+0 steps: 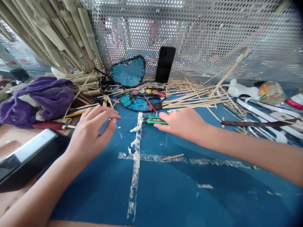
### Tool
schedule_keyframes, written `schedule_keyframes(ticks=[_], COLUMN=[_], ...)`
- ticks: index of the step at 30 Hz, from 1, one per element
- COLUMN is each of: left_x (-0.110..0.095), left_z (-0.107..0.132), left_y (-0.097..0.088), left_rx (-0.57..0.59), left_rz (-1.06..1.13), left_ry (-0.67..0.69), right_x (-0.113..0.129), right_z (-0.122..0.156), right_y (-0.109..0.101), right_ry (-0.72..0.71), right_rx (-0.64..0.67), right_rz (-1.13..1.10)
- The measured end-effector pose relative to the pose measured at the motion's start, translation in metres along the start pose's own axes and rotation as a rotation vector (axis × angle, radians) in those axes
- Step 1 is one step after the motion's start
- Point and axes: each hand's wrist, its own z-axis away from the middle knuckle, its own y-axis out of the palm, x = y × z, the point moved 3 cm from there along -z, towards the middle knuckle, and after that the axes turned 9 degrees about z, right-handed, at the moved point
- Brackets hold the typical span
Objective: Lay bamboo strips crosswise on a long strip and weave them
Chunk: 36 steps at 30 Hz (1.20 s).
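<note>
My right hand (pixel 182 123) grips a green utility knife (pixel 153 120). The knife lies nearly level just above the blue tabletop (pixel 165 189), its tip pointing left at a strip of clear tape (pixel 134 176). Torn white scraps (pixel 135 128) cling along the upper part of that strip. To the left of the knife, my left hand (pixel 96 126) is held with fingers stretched forward and the thumb close beneath them; I see nothing held in it. A thin bamboo sliver (pixel 173 156) rests on a second tape strip (pixel 217 162) running crosswise.
Bamboo strips (pixel 194 102), a paint palette (pixel 139 102) and a propped phone (pixel 165 64) stand at the back before a perforated metal screen (pixel 201 37). A purple cloth (pixel 44 97), bamboo poles (pixel 59 34) and a black box (pixel 30 157) are left. White ribbons (pixel 267 123) lie right.
</note>
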Motion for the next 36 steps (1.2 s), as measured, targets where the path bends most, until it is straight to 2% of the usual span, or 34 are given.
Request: schedule_keyframes(ticks=[4, 7, 10, 13, 16, 19, 21, 28, 33, 36], left_x=[0.003, 0.009, 0.014, 0.013, 0.010, 0.009, 0.009, 0.012, 0.016, 0.018], left_z=[0.000, 0.002, 0.006, 0.008, 0.008, 0.008, 0.007, 0.004, 0.004, 0.005], left_y=[0.005, 0.002, -0.006, -0.009, -0.007, -0.006, -0.007, -0.004, -0.003, -0.006], left_rx=[0.024, 0.028, -0.013, -0.028, -0.007, -0.004, -0.010, -0.017, 0.000, 0.016], left_rz=[-0.010, -0.023, -0.025, -0.020, -0.011, -0.001, -0.006, -0.025, -0.043, -0.047], left_ry=[0.010, -0.024, -0.060, -0.049, -0.033, -0.028, -0.027, -0.017, -0.053, -0.121], right_x=[0.020, 0.039, 0.035, 0.011, -0.007, -0.006, -0.001, 0.014, 0.034, 0.025], right_z=[-0.018, -0.042, -0.052, -0.037, -0.010, 0.012, 0.018, 0.009, -0.007, -0.008], right_y=[0.002, -0.010, -0.026, -0.032, -0.023, -0.011, -0.008, -0.012, -0.020, -0.022], right_ry=[-0.002, -0.065, -0.060, 0.059, 0.163, 0.173, 0.147, 0.041, -0.029, 0.001], right_rx=[-0.066, -0.154, -0.148, -0.062, 0.025, 0.068, 0.049, -0.042, -0.176, -0.125], right_rz=[-0.086, -0.156, -0.176, -0.156, -0.120, -0.111, -0.110, -0.091, -0.116, -0.163])
